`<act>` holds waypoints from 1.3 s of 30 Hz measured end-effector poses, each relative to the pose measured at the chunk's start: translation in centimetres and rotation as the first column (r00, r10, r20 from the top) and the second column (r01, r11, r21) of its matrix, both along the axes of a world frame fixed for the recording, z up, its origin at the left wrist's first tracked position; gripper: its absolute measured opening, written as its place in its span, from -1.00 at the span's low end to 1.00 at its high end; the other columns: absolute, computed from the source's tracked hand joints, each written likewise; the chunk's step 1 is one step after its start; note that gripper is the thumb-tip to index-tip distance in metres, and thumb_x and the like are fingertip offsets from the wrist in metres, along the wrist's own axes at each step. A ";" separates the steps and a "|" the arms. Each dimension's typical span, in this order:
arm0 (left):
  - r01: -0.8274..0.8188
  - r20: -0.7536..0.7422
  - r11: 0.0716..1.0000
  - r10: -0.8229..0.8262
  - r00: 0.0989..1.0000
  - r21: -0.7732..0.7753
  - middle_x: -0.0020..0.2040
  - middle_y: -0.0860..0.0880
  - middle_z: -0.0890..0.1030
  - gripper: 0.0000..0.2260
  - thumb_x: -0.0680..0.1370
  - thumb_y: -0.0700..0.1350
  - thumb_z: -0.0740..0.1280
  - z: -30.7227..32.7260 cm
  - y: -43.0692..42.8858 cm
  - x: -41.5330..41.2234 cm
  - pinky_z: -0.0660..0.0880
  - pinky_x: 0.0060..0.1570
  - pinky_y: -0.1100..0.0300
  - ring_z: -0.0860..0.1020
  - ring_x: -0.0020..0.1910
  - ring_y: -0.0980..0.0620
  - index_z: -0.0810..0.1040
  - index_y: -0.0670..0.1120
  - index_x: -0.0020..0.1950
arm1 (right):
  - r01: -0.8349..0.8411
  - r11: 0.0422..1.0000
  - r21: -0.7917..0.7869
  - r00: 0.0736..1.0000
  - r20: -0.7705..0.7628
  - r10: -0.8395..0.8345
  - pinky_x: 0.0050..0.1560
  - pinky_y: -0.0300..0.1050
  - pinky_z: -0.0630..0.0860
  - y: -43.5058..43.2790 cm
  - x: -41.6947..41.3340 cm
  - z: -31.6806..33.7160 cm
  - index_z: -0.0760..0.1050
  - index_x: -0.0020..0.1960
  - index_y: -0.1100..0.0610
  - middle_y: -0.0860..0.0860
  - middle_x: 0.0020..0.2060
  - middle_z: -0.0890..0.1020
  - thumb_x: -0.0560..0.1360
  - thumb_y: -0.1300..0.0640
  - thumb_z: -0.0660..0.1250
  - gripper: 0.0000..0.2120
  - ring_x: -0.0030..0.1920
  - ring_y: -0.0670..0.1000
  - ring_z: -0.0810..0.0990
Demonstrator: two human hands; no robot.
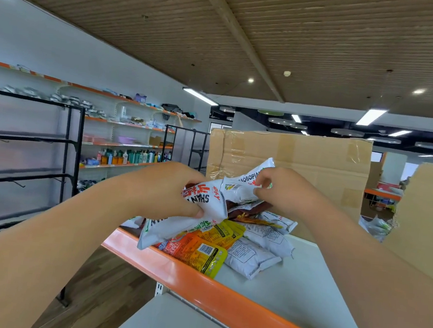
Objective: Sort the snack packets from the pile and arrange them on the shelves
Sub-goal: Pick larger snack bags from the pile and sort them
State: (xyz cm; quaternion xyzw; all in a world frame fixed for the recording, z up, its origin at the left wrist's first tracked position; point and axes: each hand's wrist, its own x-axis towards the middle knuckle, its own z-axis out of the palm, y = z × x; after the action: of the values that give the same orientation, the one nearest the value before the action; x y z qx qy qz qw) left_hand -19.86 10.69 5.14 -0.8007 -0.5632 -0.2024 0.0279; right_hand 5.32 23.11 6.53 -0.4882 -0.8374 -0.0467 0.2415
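A pile of snack packets lies on a grey shelf with an orange front edge: white packets, orange and yellow ones, and a dark brown one. My left hand grips a bunch of white packets with red lettering, held just above the pile. My right hand pinches the edge of another white packet lifted over the pile, close to the left hand.
A large taped cardboard box stands behind the pile, and a second cardboard piece rises at the right. A lower grey shelf lies in front. Black racks and stocked wall shelves are at the left.
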 end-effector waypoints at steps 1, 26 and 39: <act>-0.016 -0.002 1.000 0.016 1.000 0.011 -0.04 0.17 0.66 -0.80 0.49 0.14 0.47 0.0 0.1 0.0 0.59 -0.03 0.04 0.59 -0.09 0.20 0.61 0.18 0.09 | 0.024 0.999 0.028 0.998 0.049 -0.025 -0.16 -0.11 0.47 0.3 -0.3 0.0 0.56 0.11 -0.02 -0.08 0.02 0.60 0.51 0.00 0.40 -0.80 -0.11 -0.02 0.54; -0.055 0.174 0.991 0.033 0.984 0.123 -0.13 0.19 0.65 -0.85 0.48 0.14 0.49 1.5 0.8 1.8 0.54 -0.14 0.13 0.60 -0.17 0.20 0.58 0.22 -0.01 | 0.129 0.927 0.353 0.948 -0.318 -0.010 -0.32 -0.05 0.34 -2.9 4.7 6.9 0.37 -0.11 0.16 0.08 -0.28 0.49 0.59 0.16 0.20 -0.88 -0.28 0.11 0.43; 0.202 0.189 0.979 -0.198 0.962 0.001 -0.18 0.01 0.66 -0.74 0.45 0.16 0.48 1.9 5.0 19.8 0.58 -0.12 -0.01 0.64 -0.15 -0.02 0.63 -0.01 -0.10 | 0.429 0.903 -0.007 0.897 -0.114 -0.427 -0.23 -0.09 0.45 -9.7 22.8 6.6 0.52 0.01 0.10 0.05 -0.09 0.59 0.63 0.21 0.20 -0.88 -0.13 0.07 0.53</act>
State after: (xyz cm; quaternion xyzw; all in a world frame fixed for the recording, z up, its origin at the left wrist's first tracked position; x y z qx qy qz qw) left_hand -0.02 15.73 7.04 -0.8309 -0.4814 -0.2738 -0.0532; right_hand 28.07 13.40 13.16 -0.6598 -0.6941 -0.0786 0.2768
